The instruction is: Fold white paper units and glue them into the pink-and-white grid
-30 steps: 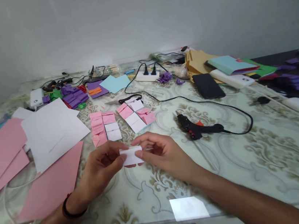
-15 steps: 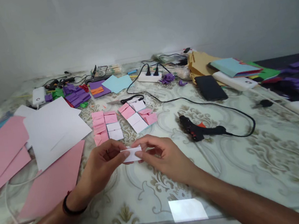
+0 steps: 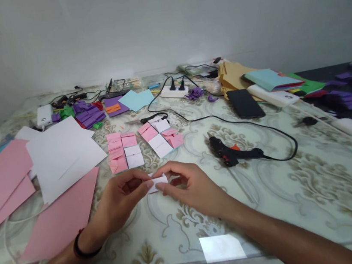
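Observation:
A small folded white paper piece point(image 3: 157, 182) is pinched between both my hands just above the glass-topped table point(image 3: 270, 206). My left hand point(image 3: 120, 200) grips its left end with thumb and fingers closed. My right hand point(image 3: 191, 184) pinches its right end. Just beyond my hands lie two groups of folded pink and white paper squares point(image 3: 123, 151) point(image 3: 163, 136) laid flat in rows.
Large pink sheets point(image 3: 58, 221) and white sheets point(image 3: 62, 155) lie at the left. A black glue gun point(image 3: 230, 153) with its cable lies to the right. Further back are a power strip point(image 3: 173, 90), a black phone point(image 3: 245, 103), purple paper pieces point(image 3: 89, 114) and stacked coloured paper point(image 3: 269, 78).
The white paper between my hands has been folded smaller and narrower. Both hands have drawn closer together over it and stayed in the same spot above the table.

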`<control>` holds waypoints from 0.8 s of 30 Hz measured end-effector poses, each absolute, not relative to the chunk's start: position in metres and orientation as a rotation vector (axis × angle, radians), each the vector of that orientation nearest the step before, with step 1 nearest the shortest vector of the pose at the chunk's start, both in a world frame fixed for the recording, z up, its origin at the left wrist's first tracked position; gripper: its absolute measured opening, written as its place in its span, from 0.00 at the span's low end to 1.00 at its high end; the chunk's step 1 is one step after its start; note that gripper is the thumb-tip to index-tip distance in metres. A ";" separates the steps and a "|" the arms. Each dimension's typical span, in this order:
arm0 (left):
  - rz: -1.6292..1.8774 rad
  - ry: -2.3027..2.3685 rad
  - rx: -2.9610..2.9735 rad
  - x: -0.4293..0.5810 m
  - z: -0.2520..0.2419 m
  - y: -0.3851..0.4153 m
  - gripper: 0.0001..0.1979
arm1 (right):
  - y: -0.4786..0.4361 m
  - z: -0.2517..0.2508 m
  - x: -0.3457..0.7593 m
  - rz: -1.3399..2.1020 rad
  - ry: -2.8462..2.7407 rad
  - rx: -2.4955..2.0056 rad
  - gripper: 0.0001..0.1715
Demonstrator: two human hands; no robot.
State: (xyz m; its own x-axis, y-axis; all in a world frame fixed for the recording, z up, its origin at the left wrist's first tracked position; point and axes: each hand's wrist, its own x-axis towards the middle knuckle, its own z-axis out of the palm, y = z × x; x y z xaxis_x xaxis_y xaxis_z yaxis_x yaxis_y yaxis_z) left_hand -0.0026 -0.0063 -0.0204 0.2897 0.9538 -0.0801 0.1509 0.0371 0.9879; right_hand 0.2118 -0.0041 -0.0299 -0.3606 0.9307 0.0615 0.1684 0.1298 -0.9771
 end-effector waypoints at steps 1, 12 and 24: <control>0.874 1.114 1.398 -0.003 -0.019 -0.006 0.08 | -0.004 -0.030 0.212 1.277 -1.684 -1.045 0.11; 0.903 0.988 1.543 -0.006 -0.012 -0.013 0.11 | -0.001 -0.025 0.218 1.154 -1.701 -0.959 0.11; 1.105 1.074 1.713 -0.007 -0.017 -0.005 0.07 | 0.008 -0.006 0.236 0.985 -1.945 -0.855 0.09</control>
